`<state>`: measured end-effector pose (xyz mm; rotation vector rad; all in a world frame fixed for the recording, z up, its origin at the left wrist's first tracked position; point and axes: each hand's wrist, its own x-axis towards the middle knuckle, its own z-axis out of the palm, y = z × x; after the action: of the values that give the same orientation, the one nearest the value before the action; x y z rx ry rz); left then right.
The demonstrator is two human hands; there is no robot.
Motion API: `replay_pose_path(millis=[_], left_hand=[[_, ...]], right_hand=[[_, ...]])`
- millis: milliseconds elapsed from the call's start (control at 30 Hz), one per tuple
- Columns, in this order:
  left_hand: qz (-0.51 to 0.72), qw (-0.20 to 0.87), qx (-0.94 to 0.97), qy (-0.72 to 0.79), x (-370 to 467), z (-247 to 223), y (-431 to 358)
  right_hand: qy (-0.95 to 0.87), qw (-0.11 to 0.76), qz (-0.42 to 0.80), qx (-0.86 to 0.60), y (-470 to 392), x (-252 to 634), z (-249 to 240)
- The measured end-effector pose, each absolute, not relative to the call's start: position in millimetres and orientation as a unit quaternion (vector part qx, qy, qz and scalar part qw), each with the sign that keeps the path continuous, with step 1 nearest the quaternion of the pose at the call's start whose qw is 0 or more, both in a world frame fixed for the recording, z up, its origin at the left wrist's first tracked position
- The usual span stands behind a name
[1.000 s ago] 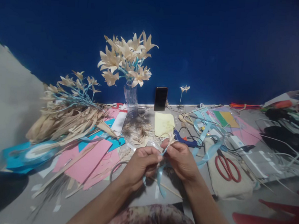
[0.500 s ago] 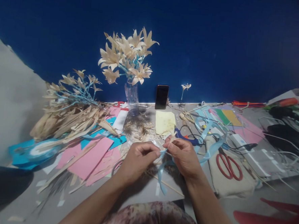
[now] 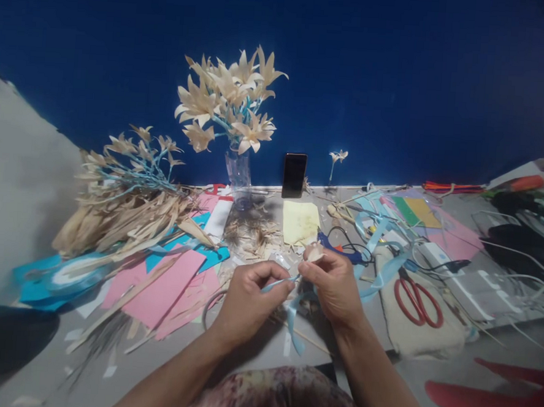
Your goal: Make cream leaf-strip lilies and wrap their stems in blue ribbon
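My left hand [image 3: 253, 296] is closed in a pinch on a thin blue-wrapped stem [image 3: 278, 284]. In my right hand [image 3: 337, 284], fingers and thumb are closed around the base of a small cream flower [image 3: 314, 252], which pokes out above the fingers. The stem runs between both hands, its joint with the flower hidden by the fingertips. A light blue ribbon [image 3: 292, 324] hangs in a loose curl below the right hand. Just beyond the right hand lies a blue glue gun [image 3: 352, 256]. A pale yellow paper [image 3: 301, 222] lies ahead of the hands.
A clear vase [image 3: 239, 180] of cream flowers stands at the back, beside an upright phone [image 3: 294, 175]. Dried husks [image 3: 114, 218] and pink paper [image 3: 163, 289] cover the left. Red-handled scissors [image 3: 417, 303] lie on a cream cloth [image 3: 422, 341], near a white power strip [image 3: 456, 282].
My right hand has turned slightly, so the cream flower shows more above its fingers. The left hand has shifted a little, and more of the blue stem shows across its fingers.
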<state>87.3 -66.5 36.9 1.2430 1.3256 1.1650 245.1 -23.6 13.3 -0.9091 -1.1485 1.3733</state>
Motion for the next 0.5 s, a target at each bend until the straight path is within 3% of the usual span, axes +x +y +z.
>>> replay_pose_path(millis=[267,500], left_hand=[[0.462,0.727,0.277,0.425,87.1,20.0,-61.9],[0.423,0.781,0.260,0.378,89.9,18.9,-63.4]], right_hand=[[-0.458,0.470,0.684,-0.319,-20.3,254.7,7.8],[-0.454,0.446,0.706,-0.310,-20.5,251.4,8.1]])
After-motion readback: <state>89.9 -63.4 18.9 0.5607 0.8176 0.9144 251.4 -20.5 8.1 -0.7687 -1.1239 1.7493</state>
